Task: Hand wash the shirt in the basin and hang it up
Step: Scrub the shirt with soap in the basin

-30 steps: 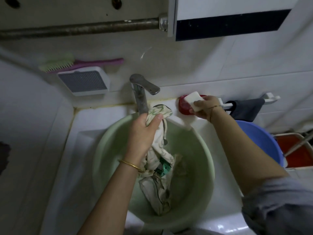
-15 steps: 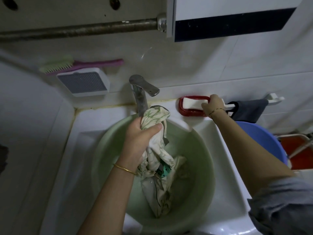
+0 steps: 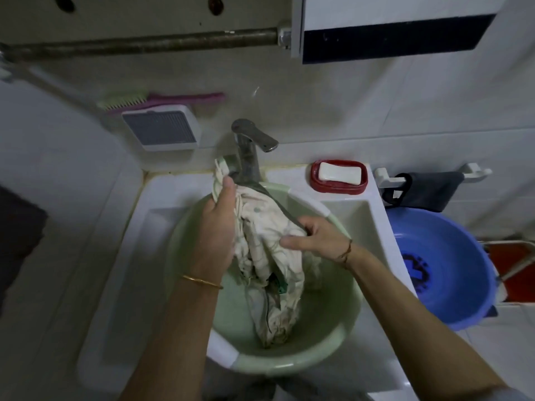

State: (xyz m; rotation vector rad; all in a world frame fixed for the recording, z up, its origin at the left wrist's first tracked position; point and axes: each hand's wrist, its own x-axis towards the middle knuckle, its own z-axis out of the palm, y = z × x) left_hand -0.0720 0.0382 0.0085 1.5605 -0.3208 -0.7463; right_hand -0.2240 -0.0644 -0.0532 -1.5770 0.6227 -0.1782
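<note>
**Both hands on the shirt over the green basin**

Head view: the pale patterned shirt [image 3: 269, 261] hangs bunched between 2 hands above a green basin [image 3: 289, 366], which sits inside a white sink [image 3: 121, 285]. The shirt's lower end trails down to the basin's floor. Its top edge is lifted up beside the faucet [image 3: 249, 157].

The left hand [image 3: 217, 227] grips the upper part of the shirt, with the thumb pressed against the cloth close to the faucet's stem. A thin gold bangle [image 3: 201, 281] circles that wrist. The right hand [image 3: 315, 238] holds the shirt's right side, its fingers curled round a fold with a dark edge and its thumb lying across the fabric.

On the sink's back corner, a white bar of soap [image 3: 340, 172] lies in a red soap dish [image 3: 315, 185], apart from both hands. To the right of the sink stands a blue basin [image 3: 463, 311], and a dark cloth [image 3: 428, 189] hangs on a wall rail above it. A pink-handled brush [image 3: 162, 100] rests on the wall to the left of the faucet.
</note>
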